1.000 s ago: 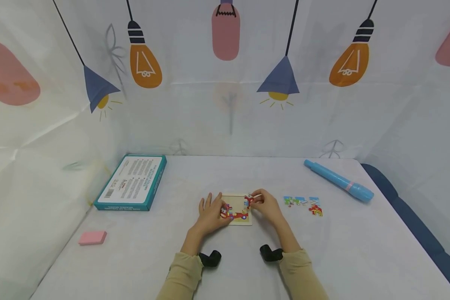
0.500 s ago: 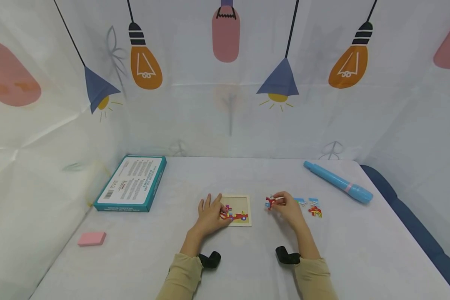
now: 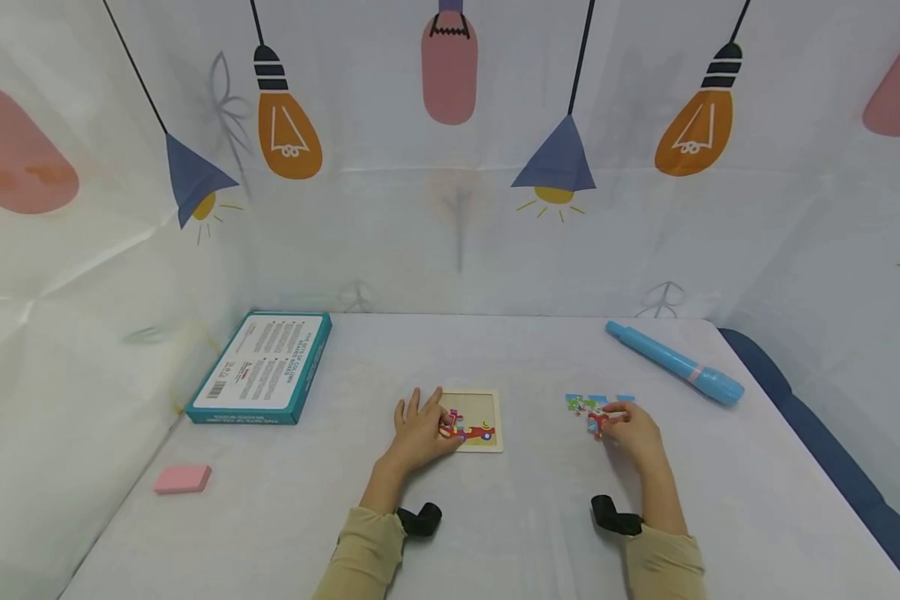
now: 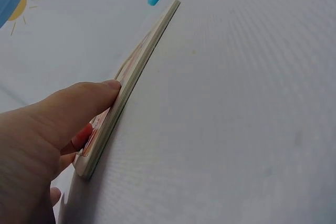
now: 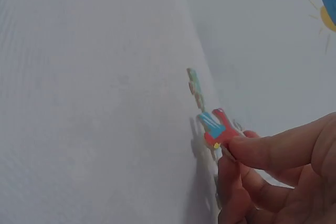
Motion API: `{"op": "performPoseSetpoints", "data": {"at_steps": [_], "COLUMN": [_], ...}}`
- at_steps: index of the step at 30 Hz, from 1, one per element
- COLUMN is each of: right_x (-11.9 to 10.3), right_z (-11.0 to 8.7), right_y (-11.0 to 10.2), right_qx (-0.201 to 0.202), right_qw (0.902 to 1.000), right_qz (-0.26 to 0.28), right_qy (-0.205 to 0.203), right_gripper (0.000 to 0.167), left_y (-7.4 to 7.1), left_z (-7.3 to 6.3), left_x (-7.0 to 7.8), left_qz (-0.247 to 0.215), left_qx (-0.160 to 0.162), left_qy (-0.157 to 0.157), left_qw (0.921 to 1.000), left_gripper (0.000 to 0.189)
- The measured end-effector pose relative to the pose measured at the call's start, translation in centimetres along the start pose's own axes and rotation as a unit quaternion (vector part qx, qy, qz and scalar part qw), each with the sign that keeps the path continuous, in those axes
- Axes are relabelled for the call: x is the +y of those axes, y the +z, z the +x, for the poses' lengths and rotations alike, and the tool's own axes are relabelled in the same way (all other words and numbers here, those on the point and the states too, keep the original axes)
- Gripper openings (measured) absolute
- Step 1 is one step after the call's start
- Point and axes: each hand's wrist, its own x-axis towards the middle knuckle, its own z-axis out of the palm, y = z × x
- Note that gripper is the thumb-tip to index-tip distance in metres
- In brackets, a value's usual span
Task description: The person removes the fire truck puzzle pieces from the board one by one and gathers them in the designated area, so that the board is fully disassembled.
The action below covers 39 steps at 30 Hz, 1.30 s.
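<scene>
In the head view my left hand (image 3: 418, 433) lies over the left end of a small wooden puzzle board (image 3: 498, 425), fingers spread. Its thumb (image 4: 105, 95) presses on the board's near edge, and a fingertip rests on the pieces inside. A red car picture (image 3: 480, 432) fills the lower part of the board; the upper part shows bare wood. To the right, my right hand (image 3: 633, 433) pinches a red and blue puzzle piece (image 5: 223, 132) between thumb and fingers, raised over the table. Loose puzzle pieces (image 3: 581, 403) lie just behind it, some hidden by the hand.
A teal-edged box (image 3: 262, 367) lies at the back left, with a pink block (image 3: 183, 479) in front of it. A light blue tube (image 3: 675, 362) lies at the back right. The white table (image 3: 345, 517) meets a printed curtain (image 3: 390, 233) behind.
My right hand has moved right, away from the board, carrying the red and blue puzzle piece from the board's upper right corner to the loose pieces. The left hand stays on the board.
</scene>
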Motion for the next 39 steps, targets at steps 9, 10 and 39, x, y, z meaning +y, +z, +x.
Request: {"op": "performPoseSetpoints", "data": {"at_steps": [9, 10, 39], "right_x": [1.1, 1.1, -2.8], "right_z": [0.1, 0.2, 1.2], "right_y": [0.0, 0.1, 5.3], "right_qx": [0.034, 0.041, 0.07], "right_qw": [0.9989, 0.9985, 0.9931], "right_qz": [-0.028, -0.034, 0.055], "right_qy": [0.016, 0.014, -0.077], "right_gripper": [0.035, 0.035, 0.033], "left_y": [-0.1, -0.1, -0.3], "left_z": [-0.1, 0.0, -0.2], "left_x": [-0.1, -0.1, 0.2], "left_qz": [-0.002, -0.002, 0.049], "left_qx": [0.005, 0.006, 0.002], "left_qy": [-0.003, -0.004, -0.057], "left_qw": [1.0, 1.0, 0.9972], "left_gripper": [0.03, 0.031, 0.087]}}
